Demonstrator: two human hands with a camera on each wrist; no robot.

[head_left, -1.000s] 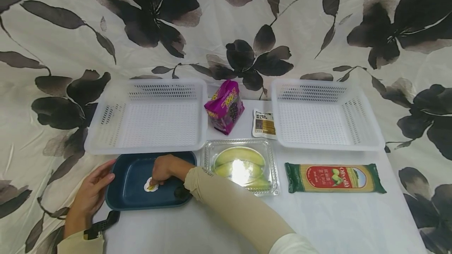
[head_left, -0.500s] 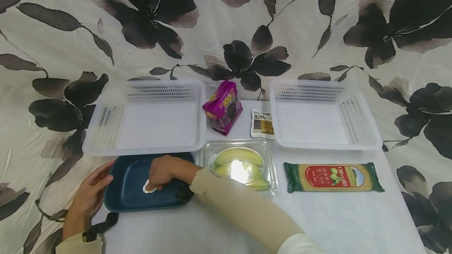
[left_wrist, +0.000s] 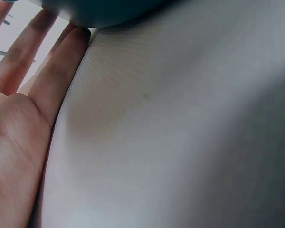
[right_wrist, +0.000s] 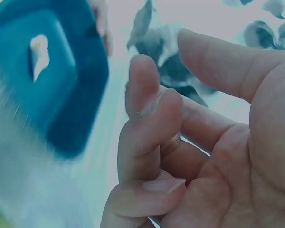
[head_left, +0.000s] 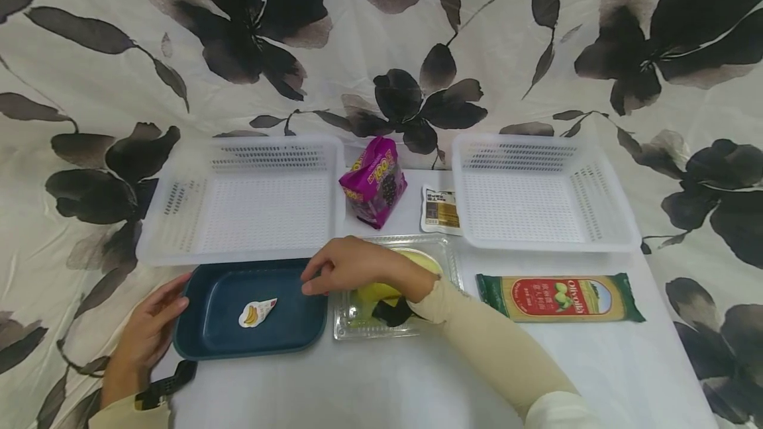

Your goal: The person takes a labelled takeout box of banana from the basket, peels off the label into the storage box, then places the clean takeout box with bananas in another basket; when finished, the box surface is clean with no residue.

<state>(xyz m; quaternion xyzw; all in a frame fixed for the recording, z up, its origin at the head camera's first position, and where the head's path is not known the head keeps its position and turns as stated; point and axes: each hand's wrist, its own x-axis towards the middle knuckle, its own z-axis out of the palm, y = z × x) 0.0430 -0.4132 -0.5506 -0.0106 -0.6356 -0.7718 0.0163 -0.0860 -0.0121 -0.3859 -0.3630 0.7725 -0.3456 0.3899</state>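
A dark blue tray [head_left: 208, 283] lies at the front left, and a small white label with a banana picture [head_left: 255, 314] rests on its floor. My left hand [head_left: 149, 323] touches the tray's left end with its fingers extended; in the left wrist view the fingertips [left_wrist: 78, 35] meet the tray wall [left_wrist: 104, 14]. Between the tray's right end and the clear box [head_left: 352, 330] of yellow bananas [head_left: 424, 259] is my right hand [head_left: 352, 267], partly covering the box. Loosely bent fingers and a separated thumb [right_wrist: 213, 61] hold nothing in the right wrist view.
Two white perforated baskets [head_left: 262, 253] stand at the back. A purple grape candy bag [head_left: 375, 184] and a small flat packet [head_left: 440, 210] lie between them, the packet touching or beneath the right basket [head_left: 548, 243]. Front right holds a green-ended spaghetti pack [head_left: 560, 298].
My right hand has let go of the banana label, leaving it on the tray floor, and has moved right and up to the banana box. My left hand stays at the tray's end.
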